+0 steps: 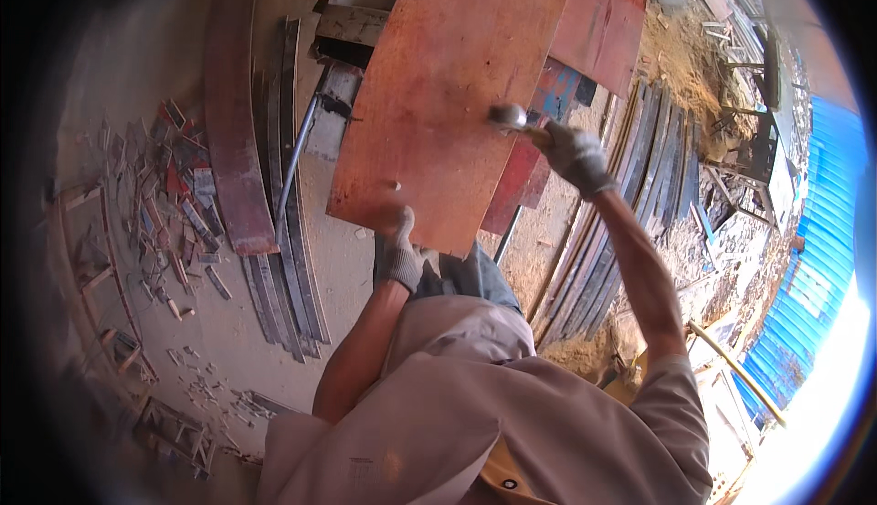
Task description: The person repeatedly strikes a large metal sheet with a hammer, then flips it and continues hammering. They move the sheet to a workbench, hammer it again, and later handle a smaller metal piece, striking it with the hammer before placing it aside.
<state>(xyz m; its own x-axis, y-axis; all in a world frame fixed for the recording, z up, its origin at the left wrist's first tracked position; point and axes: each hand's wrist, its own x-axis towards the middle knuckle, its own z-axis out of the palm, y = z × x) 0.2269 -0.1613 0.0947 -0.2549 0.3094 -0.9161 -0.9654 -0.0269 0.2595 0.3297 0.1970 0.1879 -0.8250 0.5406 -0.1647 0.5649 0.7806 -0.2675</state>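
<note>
Head camera looks down on a person in a beige shirt standing over a large reddish-brown plywood board [448, 94] that lies on the ground among other boards and offcuts. The left hand [402, 254], in a grey knit glove, rests at the board's near edge, close to its near corner, fingers curled on the edge with the thumb raised beside a small hole in the panel. The right hand [574, 156], gloved the same way, is clamped around the handle of a hammer [513, 121], whose metal head sits over the board's right edge, about halfway along it; whether the head touches the wood cannot be told. The board is a long rectangle, its face worn and stained in orange and rust tones, with a few dark marks and scuffs. Under its right edge a second red panel [521, 185] sticks out. Left of the board, on the sandy ground, lie a long narrow red plank [233, 139] and a bundle of grey metal strips [283, 231]; more dark strips [639, 176] are stacked to the right.
</note>
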